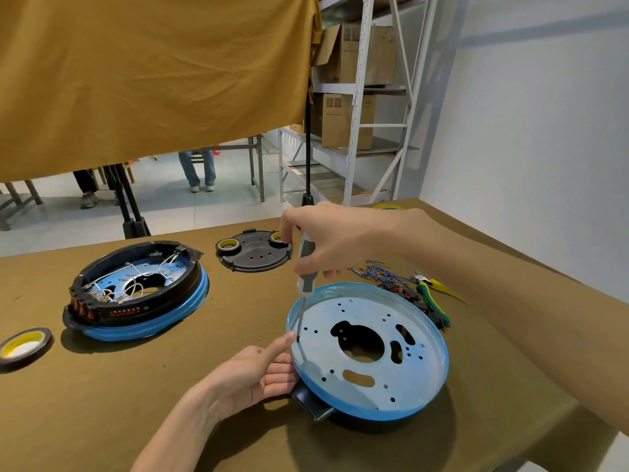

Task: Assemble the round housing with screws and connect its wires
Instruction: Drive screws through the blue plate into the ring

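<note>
Nearest, a round housing [369, 352] with a blue rim and a pale perforated plate, lying flat on the brown-covered table [136, 386], a black tab jutting from its near-left edge. Left hand [252, 376] against that left edge, fingers loosely extended under the rim, index finger straight and pointing at the spot where the screwdriver tip meets the plate. Right hand [320, 240] curled round the grey handle of the screwdriver [304, 284], held nearly upright, shaft down onto the plate near the left rim. At far left, a roll of tape [23, 345] by the table edge. Further back on the left, a second housing [136, 291], black ring on blue rim, white wires tangled inside. Right of the plate, a heap of blue wires [381, 272] and green-handled pliers [432, 301]. Beyond, a black cover [255, 255] carrying two small tape rolls, one partly hidden by the right hand. Behind, a hanging mustard cloth [153, 73] and shelves [360, 107] with cardboard boxes.
</note>
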`<action>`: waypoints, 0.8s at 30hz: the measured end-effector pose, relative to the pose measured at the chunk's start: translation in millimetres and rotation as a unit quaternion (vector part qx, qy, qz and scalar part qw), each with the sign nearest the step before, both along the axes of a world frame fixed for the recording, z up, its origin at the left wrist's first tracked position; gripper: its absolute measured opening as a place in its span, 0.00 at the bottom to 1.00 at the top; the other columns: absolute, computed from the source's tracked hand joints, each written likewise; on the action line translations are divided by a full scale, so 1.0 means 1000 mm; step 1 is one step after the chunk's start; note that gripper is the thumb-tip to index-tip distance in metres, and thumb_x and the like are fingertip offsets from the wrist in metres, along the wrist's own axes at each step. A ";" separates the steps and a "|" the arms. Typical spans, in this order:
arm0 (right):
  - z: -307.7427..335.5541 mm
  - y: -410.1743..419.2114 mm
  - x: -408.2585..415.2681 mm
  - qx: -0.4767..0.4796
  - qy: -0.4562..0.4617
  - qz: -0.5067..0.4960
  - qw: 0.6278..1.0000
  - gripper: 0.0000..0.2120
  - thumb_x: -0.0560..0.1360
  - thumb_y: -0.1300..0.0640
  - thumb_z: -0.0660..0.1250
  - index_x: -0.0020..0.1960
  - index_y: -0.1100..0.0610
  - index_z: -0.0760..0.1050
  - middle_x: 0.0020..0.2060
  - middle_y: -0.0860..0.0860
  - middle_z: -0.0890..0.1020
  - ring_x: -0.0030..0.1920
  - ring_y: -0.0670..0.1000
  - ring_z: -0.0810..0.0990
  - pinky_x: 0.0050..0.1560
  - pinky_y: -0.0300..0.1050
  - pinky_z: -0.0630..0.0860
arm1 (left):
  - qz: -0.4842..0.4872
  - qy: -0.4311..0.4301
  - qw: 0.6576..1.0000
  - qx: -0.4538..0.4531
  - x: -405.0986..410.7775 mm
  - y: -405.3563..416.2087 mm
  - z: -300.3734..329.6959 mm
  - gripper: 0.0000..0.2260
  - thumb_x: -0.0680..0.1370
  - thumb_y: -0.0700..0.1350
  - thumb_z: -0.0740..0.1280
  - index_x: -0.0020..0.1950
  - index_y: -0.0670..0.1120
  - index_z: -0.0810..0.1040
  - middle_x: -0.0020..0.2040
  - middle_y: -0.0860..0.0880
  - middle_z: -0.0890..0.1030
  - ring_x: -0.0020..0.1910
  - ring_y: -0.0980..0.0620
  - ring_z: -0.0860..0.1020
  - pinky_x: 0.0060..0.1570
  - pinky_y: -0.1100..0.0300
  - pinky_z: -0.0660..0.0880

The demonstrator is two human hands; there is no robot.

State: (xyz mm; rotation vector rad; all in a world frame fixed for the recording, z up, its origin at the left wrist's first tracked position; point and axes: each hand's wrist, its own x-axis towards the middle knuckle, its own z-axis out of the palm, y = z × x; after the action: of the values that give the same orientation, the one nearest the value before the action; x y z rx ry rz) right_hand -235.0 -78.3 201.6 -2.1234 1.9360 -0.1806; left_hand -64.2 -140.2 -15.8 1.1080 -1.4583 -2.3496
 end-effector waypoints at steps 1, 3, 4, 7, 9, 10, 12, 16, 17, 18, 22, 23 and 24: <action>-0.001 -0.001 0.001 -0.015 0.016 0.002 1.000 0.14 0.80 0.53 0.71 0.61 0.54 0.70 0.34 0.50 0.85 0.29 0.47 0.84 0.29 0.41 0.80 | 0.001 0.001 1.000 0.001 0.000 0.000 0.000 0.29 0.68 0.57 0.76 0.56 0.35 0.80 0.41 0.35 0.85 0.33 0.50 0.84 0.41 0.58 0.84; -0.003 -0.003 0.002 -0.021 0.029 0.003 0.999 0.09 0.80 0.50 0.70 0.55 0.54 0.74 0.28 0.46 0.84 0.28 0.47 0.84 0.28 0.39 0.78 | 0.003 -0.002 1.000 0.000 -0.001 0.001 0.001 0.27 0.68 0.57 0.76 0.55 0.36 0.81 0.46 0.38 0.86 0.38 0.48 0.86 0.36 0.59 0.83; -0.003 -0.003 0.003 -0.013 0.028 0.003 1.000 0.09 0.80 0.50 0.70 0.53 0.54 0.75 0.28 0.46 0.84 0.28 0.46 0.84 0.28 0.37 0.77 | 0.003 -0.002 1.000 0.003 -0.001 0.002 0.001 0.27 0.68 0.57 0.76 0.54 0.36 0.81 0.46 0.39 0.87 0.39 0.48 0.86 0.35 0.60 0.82; -0.001 -0.006 0.002 0.032 0.029 0.006 0.999 0.08 0.78 0.52 0.72 0.52 0.54 0.78 0.35 0.48 0.87 0.32 0.45 0.86 0.30 0.35 0.78 | -0.004 -0.007 1.000 -0.001 -0.001 0.001 0.001 0.31 0.66 0.58 0.77 0.57 0.35 0.81 0.48 0.39 0.87 0.43 0.47 0.87 0.37 0.59 0.82; -0.001 -0.008 0.002 0.053 0.056 0.005 0.997 0.08 0.79 0.51 0.71 0.51 0.57 0.80 0.34 0.49 0.87 0.32 0.46 0.86 0.30 0.35 0.77 | -0.007 -0.015 1.000 -0.013 0.000 0.000 0.000 0.35 0.65 0.59 0.77 0.62 0.35 0.80 0.53 0.38 0.87 0.49 0.46 0.87 0.43 0.58 0.83; 0.000 -0.009 0.003 0.060 0.071 0.006 0.996 0.10 0.79 0.50 0.70 0.50 0.57 0.81 0.33 0.49 0.87 0.32 0.46 0.86 0.30 0.34 0.76 | -0.007 -0.017 1.000 -0.018 0.000 0.000 0.000 0.37 0.64 0.60 0.77 0.63 0.35 0.79 0.54 0.38 0.86 0.51 0.45 0.87 0.45 0.57 0.84; 0.001 -0.010 0.006 0.066 0.092 0.011 0.993 0.12 0.80 0.48 0.69 0.49 0.58 0.81 0.30 0.48 0.86 0.31 0.46 0.86 0.30 0.32 0.74 | -0.009 -0.020 0.999 -0.025 -0.001 -0.001 -0.001 0.39 0.63 0.60 0.78 0.64 0.36 0.79 0.55 0.38 0.86 0.54 0.44 0.86 0.49 0.55 0.84; -0.001 -0.012 0.012 0.051 0.083 0.010 0.995 0.11 0.80 0.49 0.69 0.47 0.57 0.78 0.28 0.49 0.85 0.29 0.48 0.85 0.30 0.36 0.76 | -0.011 -0.024 0.999 -0.028 -0.002 -0.001 -0.002 0.39 0.62 0.60 0.78 0.64 0.36 0.79 0.56 0.38 0.86 0.55 0.43 0.86 0.49 0.55 0.84; -0.001 -0.012 0.013 0.047 0.080 0.010 0.996 0.10 0.80 0.50 0.69 0.47 0.57 0.77 0.29 0.50 0.85 0.29 0.48 0.85 0.30 0.37 0.77 | -0.011 -0.024 0.999 -0.028 -0.002 -0.001 -0.002 0.39 0.62 0.60 0.79 0.64 0.36 0.79 0.55 0.38 0.86 0.54 0.43 0.86 0.47 0.55 0.84; 0.000 -0.012 0.014 0.046 0.077 0.012 0.996 0.09 0.79 0.51 0.70 0.47 0.56 0.76 0.30 0.50 0.86 0.29 0.48 0.85 0.30 0.38 0.78 | -0.009 -0.023 0.999 -0.029 -0.001 -0.001 -0.002 0.39 0.62 0.60 0.79 0.64 0.36 0.79 0.55 0.38 0.86 0.53 0.44 0.87 0.46 0.56 0.84; 0.004 -0.008 0.012 0.062 0.085 0.030 0.994 0.09 0.74 0.54 0.76 0.49 0.54 0.78 0.32 0.48 0.85 0.31 0.46 0.86 0.30 0.38 0.79 | -0.012 -0.026 0.999 -0.034 -0.001 -0.002 -0.004 0.39 0.61 0.61 0.79 0.63 0.36 0.80 0.55 0.38 0.86 0.53 0.44 0.87 0.46 0.56 0.84; 0.003 -0.008 0.011 0.063 0.086 0.032 0.994 0.08 0.74 0.54 0.77 0.47 0.55 0.79 0.31 0.49 0.85 0.31 0.47 0.86 0.30 0.37 0.79 | -0.013 -0.027 0.999 -0.036 -0.002 -0.002 -0.005 0.39 0.61 0.61 0.79 0.63 0.36 0.80 0.55 0.38 0.86 0.54 0.44 0.86 0.47 0.56 0.84; 0.003 -0.008 0.011 0.062 0.083 0.032 0.994 0.08 0.74 0.54 0.77 0.46 0.56 0.80 0.31 0.49 0.86 0.31 0.47 0.86 0.29 0.37 0.78 | -0.014 -0.027 0.999 -0.037 -0.002 -0.003 -0.006 0.40 0.61 0.62 0.79 0.63 0.36 0.80 0.55 0.38 0.86 0.54 0.44 0.86 0.47 0.56 0.84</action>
State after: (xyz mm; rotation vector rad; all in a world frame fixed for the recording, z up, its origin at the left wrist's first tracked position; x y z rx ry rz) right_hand -224.0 -86.0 204.4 -2.1750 1.9099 0.1289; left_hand -66.4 -142.9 -21.5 1.1489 -1.5746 -2.2802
